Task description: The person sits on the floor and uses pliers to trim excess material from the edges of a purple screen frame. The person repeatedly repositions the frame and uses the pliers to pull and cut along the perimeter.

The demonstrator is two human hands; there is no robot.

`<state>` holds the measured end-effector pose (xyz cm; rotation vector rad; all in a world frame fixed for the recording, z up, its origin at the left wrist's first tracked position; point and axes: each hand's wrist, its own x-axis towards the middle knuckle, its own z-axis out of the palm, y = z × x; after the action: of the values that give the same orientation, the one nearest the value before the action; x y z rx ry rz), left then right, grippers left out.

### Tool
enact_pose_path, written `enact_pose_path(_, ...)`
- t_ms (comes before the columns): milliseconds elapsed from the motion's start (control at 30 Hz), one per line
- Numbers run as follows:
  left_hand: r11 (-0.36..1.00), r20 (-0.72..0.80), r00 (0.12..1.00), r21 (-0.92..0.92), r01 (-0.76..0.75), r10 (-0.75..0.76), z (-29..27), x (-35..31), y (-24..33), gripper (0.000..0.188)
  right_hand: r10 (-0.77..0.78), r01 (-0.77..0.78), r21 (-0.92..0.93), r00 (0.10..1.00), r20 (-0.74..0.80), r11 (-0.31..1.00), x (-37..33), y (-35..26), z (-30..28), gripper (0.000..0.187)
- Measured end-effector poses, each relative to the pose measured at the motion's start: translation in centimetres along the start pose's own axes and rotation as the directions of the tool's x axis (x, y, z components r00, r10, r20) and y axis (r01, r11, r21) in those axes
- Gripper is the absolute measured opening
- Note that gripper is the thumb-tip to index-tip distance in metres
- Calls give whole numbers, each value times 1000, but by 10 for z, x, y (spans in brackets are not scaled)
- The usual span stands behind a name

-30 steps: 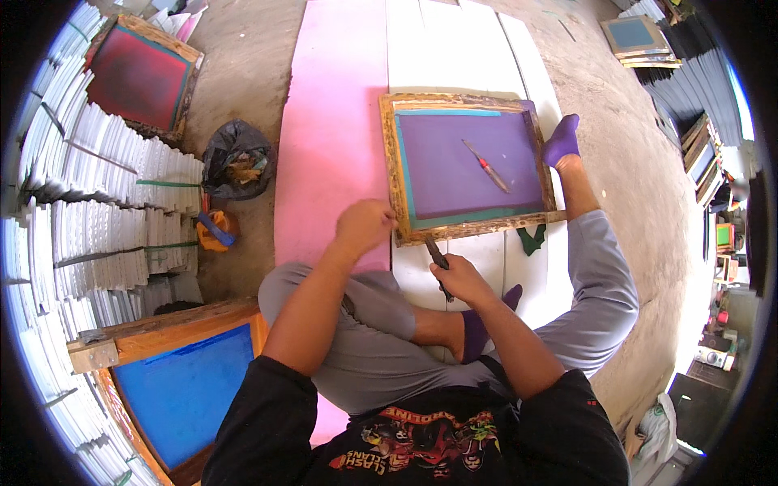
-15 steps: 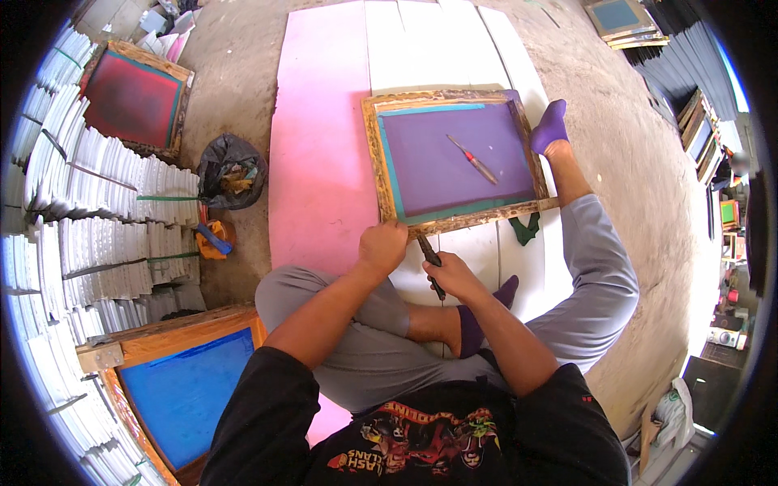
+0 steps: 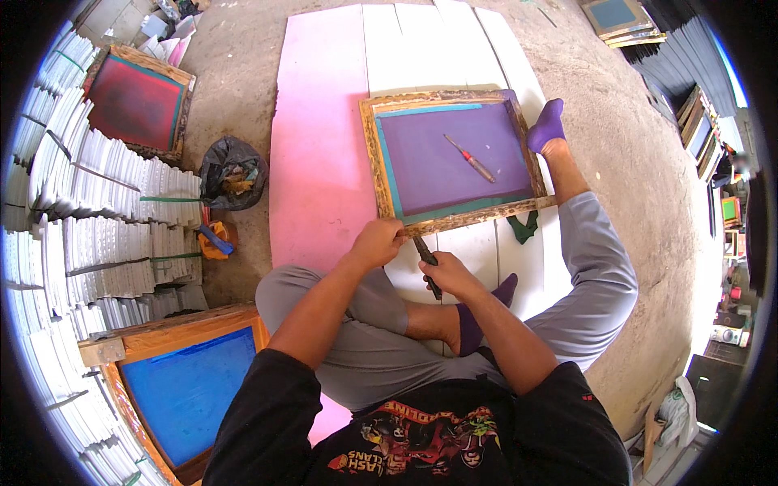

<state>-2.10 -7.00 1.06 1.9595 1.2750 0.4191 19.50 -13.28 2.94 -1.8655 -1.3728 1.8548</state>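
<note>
A screen printing frame with purple mesh and teal edging lies on white and pink boards. My left hand is closed around its near left corner. In my right hand is a pair of dark pliers, tip up against the near wooden rail, just right of my left hand. Whether the jaws grip something there is too small to tell. A screwdriver with a red and brown handle rests on the mesh. My right foot in a purple sock touches the frame's right side.
White and pink boards cover the floor ahead. Tied stacks of white sheets stand at left, beside a black bag. A blue screen frame and a red one lean there. A green cloth lies by the frame.
My left hand has shifted slightly left and up along the frame's corner. The pliers have moved a little left and remain at the near rail. The frame has barely moved.
</note>
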Motion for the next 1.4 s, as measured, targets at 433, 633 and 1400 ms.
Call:
enact_pose_path(433,989,-35,999,-145,35,-40,-9,-2,5,14,-5,5,-34,1000,0,999,5,0,2,37)
enact_pose_path(633,975,142,982,165,-149,127,-23,-12,-7,17,-55,47,-226,998,-29,973,5,-4,-1,39)
enact_pose_path(1400,984,214,977,177,-19,-20,-21,-5,-18,20,92,-93,-226,996,-15,970,15,-27,8,36)
